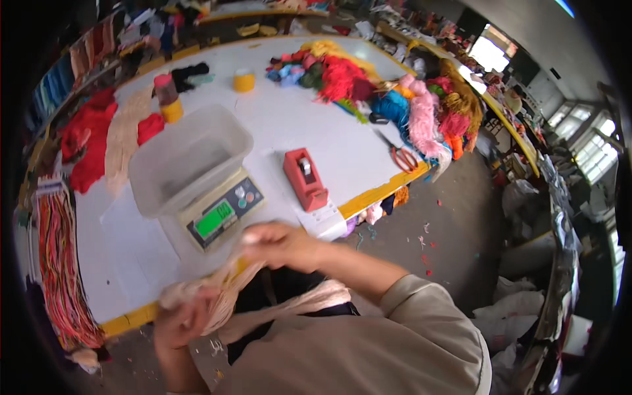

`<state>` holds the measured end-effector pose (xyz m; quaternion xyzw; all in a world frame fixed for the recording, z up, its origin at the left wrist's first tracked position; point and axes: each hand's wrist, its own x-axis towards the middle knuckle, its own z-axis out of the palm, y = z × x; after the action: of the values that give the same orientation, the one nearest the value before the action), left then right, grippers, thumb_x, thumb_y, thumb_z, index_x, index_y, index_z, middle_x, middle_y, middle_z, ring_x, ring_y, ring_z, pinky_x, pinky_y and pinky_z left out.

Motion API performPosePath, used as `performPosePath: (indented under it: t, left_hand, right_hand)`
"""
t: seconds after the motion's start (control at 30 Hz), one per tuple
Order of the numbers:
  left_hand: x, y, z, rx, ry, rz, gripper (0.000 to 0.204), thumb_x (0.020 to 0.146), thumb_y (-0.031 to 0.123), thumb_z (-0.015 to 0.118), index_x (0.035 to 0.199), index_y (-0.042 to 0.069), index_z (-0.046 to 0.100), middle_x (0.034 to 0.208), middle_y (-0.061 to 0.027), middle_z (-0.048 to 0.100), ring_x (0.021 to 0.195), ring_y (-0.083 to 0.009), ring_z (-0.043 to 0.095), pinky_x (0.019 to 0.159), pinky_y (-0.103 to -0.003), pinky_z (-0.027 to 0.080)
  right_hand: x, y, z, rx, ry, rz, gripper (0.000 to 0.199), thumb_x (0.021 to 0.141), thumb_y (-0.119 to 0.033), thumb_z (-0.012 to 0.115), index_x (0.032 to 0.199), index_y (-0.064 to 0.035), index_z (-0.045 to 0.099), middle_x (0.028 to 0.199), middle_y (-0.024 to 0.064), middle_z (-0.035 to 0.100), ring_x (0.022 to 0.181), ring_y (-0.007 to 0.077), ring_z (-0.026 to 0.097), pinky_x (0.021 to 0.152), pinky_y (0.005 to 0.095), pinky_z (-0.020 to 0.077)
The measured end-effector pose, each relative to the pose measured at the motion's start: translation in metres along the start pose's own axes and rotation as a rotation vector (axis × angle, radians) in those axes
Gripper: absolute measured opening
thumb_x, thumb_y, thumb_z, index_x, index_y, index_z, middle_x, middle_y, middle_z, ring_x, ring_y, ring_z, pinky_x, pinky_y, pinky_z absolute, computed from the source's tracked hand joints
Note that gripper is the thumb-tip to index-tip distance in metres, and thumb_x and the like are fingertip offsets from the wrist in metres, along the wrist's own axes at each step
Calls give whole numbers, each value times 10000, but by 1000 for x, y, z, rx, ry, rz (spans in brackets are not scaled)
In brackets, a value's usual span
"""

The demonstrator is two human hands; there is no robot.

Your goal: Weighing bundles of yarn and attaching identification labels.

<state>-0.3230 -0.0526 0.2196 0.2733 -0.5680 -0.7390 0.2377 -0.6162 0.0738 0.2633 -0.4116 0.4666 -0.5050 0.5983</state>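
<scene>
A hank of pale peach yarn [227, 304] is stretched between my two hands at the table's near edge, and part of it trails across my lap. My left hand [187, 318] is closed around the yarn's lower left end, a little blurred. My right hand [282, 245] pinches strands at the upper end. Just beyond my hands stands a digital scale [247, 197] with a lit green display. On it rests a translucent plastic tub [148, 194] with nothing seen inside. To the right of the scale is a red tape dispenser [304, 184].
Multicoloured yarn [339, 76] is heaped at the table's far right, near red-handled scissors [403, 159]. Red yarn [92, 141] and peach yarn [128, 131] lie at the left. Striped multicoloured strands [59, 263] hang at the left edge. Two yellow-banded containers [243, 81] stand farther back.
</scene>
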Motion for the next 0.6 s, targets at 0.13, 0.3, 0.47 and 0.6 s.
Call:
performPosePath:
  t: [0.13, 0.3, 0.47, 0.6]
  left_hand:
    - [-63, 20, -131, -560, 75, 321, 336, 1036, 123, 425, 1346, 16, 493, 1270, -70, 583, 1079, -158, 580, 872, -328, 512]
    - [-133, 40, -311, -947, 243, 281, 186, 1031, 89, 448, 1071, -52, 562, 709, -2, 396, 511, -71, 321, 435, -226, 278]
    - [-209, 37, -463, -787, 760, 405, 201, 1043, 144, 439, 1014, -8, 568, 687, 5, 396, 504, -84, 320, 444, -222, 273]
    - [-228, 27, -456, -689, 854, 700, 209, 1041, 164, 451, 953, 27, 583, 652, 29, 400, 501, -81, 309, 447, -223, 269]
  right_hand:
    - [-83, 22, -80, -110, 211, 214, 152, 940, -247, 675, 1029, -124, 659, 893, -53, 652, 661, 10, 474, 520, 172, 336]
    - [-162, 43, -159, -281, 707, 442, 142, 948, -265, 627, 965, -125, 634, 736, -84, 484, 562, 0, 373, 460, 181, 267]
    - [-219, 68, -242, -675, 758, 696, 192, 956, -301, 607, 892, -121, 592, 701, -69, 473, 531, 17, 391, 423, 202, 240]
    - [-226, 77, -242, -634, 897, 698, 158, 940, -253, 623, 941, -96, 610, 646, -38, 496, 479, 43, 388, 414, 200, 272]
